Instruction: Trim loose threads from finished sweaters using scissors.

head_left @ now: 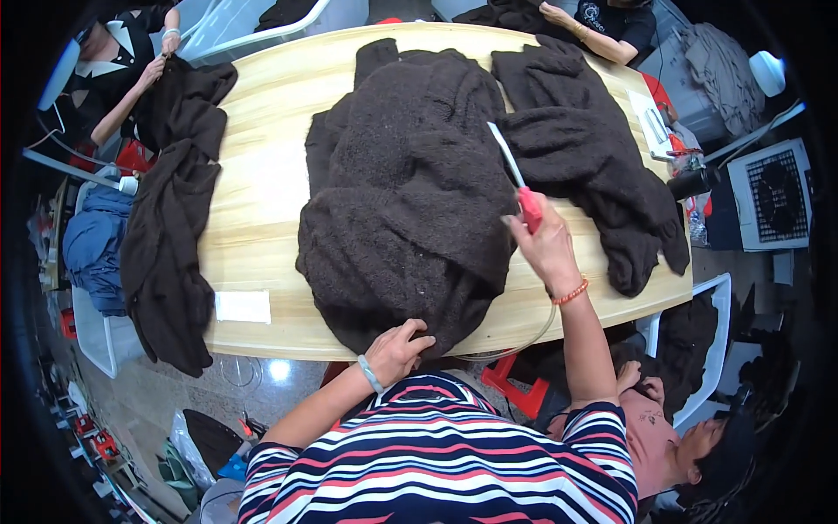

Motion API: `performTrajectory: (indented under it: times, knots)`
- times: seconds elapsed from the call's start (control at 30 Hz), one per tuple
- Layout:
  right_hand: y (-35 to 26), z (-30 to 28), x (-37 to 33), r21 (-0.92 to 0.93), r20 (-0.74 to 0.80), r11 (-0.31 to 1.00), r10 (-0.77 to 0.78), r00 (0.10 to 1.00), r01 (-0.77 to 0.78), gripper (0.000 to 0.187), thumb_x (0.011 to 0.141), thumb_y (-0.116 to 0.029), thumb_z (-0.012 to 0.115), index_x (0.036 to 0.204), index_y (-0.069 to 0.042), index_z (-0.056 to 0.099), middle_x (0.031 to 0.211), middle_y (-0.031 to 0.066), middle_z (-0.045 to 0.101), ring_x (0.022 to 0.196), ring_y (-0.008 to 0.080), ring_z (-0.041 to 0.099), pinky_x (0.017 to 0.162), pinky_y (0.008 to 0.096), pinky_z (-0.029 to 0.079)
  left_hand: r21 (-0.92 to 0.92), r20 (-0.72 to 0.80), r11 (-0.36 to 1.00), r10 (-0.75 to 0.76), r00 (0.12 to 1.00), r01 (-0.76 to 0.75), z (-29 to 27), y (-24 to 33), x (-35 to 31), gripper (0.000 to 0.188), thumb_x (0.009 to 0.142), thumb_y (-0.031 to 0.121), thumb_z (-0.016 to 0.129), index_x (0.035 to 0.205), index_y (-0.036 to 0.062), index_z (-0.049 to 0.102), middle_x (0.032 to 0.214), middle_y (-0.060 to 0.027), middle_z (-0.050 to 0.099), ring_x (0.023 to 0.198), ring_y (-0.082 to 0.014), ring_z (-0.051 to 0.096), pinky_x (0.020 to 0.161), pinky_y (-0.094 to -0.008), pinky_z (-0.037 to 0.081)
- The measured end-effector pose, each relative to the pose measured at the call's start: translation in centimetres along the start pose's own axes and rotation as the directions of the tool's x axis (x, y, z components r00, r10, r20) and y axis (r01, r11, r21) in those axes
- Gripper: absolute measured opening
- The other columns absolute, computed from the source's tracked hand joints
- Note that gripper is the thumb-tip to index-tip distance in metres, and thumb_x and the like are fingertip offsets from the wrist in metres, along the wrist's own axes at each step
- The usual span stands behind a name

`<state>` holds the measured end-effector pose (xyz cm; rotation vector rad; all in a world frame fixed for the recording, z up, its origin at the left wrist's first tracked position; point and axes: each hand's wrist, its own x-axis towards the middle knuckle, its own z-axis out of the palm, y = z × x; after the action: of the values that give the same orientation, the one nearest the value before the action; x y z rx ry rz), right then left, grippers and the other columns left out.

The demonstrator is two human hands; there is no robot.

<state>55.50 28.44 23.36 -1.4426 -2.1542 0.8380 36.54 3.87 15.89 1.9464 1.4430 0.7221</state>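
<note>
A dark brown fleecy garment [393,166] lies bunched across the middle of the table, its near end at the front edge. My left hand [400,348] is closed on the garment's near edge, with the fingertips partly sunk in the cloth. Above the garment's right side, my right hand [546,240] grips the red handle of an air blow gun [529,208]. Its long pale nozzle points up and away to the left. A clear hose [541,330] curves from beside my right wrist down to the table's front edge.
More dark brown garments lie at the right [580,144] and hang over the left edge [166,253]. A white paper slip [243,306] is near the front left. People sit at the far corners and lower right. Bins [716,349] of cloth stand around the wooden table [262,175].
</note>
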Motion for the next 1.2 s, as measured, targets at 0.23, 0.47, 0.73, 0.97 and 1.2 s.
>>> performTrajectory:
  times: [0.23,0.47,0.73,0.97,1.2]
  knots:
    - [-4.8,6.5,-1.3,0.103,0.508,0.978,-0.210,0.835,0.184,0.034,0.084,-0.022,0.068,0.115,-0.011,0.059,0.098,0.0209,0.066,0.095,0.0418,0.062,0.079,0.0424,0.051,-0.077,-0.056,0.991,0.101,0.993,-0.105,0.7,0.4,1.8,0.039,0.065,-0.005,0.061,0.103,0.0006,0.063,0.104,-0.0163,0.055,0.093,-0.0332,0.057,0.081,-0.0378,0.050]
    - [8.8,1.6,4.9,0.119,-0.222,0.993,0.014,0.975,0.013,0.033,0.088,-0.015,0.065,0.118,-0.002,0.057,0.077,0.0082,0.063,0.057,0.0183,0.060,0.056,0.0308,0.050,-0.100,-0.066,0.995,0.021,0.998,-0.027,1.2,-0.4,1.7,0.033,0.066,-0.005,0.060,0.099,-0.0003,0.065,0.098,-0.0150,0.056,0.091,-0.0323,0.056,0.080,-0.0381,0.049]
    - [9.4,-2.1,-5.2,0.094,-0.051,0.981,0.174,0.983,-0.169,0.035,0.092,-0.022,0.062,0.120,-0.002,0.056,0.072,0.0065,0.060,0.056,0.0125,0.058,0.056,0.0282,0.048,-0.145,-0.334,0.981,-0.170,0.927,0.127,-2.8,2.2,6.9,0.039,0.075,0.005,0.073,0.111,0.0008,0.059,0.106,-0.0158,0.059,0.089,-0.0262,0.061,0.070,-0.0310,0.053]
    - [1.5,-2.5,-12.4,0.060,0.143,0.993,0.096,0.985,-0.106,0.031,0.090,-0.020,0.063,0.116,-0.006,0.055,0.084,0.0237,0.064,0.081,0.0436,0.063,0.072,0.0463,0.051,-0.767,0.053,0.403,-0.737,0.674,0.500,-0.9,-5.8,13.8,0.043,0.079,0.014,0.076,0.116,0.0001,0.058,0.078,-0.0017,0.060,0.064,-0.0118,0.057,0.055,-0.0231,0.047]
    - [-1.4,-1.5,-13.7,-0.177,0.427,0.980,0.156,0.891,-0.087,0.029,0.092,-0.029,0.058,0.112,-0.009,0.055,0.081,0.0220,0.066,0.080,0.0422,0.065,0.072,0.0494,0.051,-0.829,0.011,0.410,-0.666,0.746,0.379,-0.8,-6.8,13.6,0.017,0.084,0.008,0.072,0.071,0.0090,0.061,0.067,0.0066,0.057,0.054,-0.0018,0.044,0.046,-0.0208,0.032]
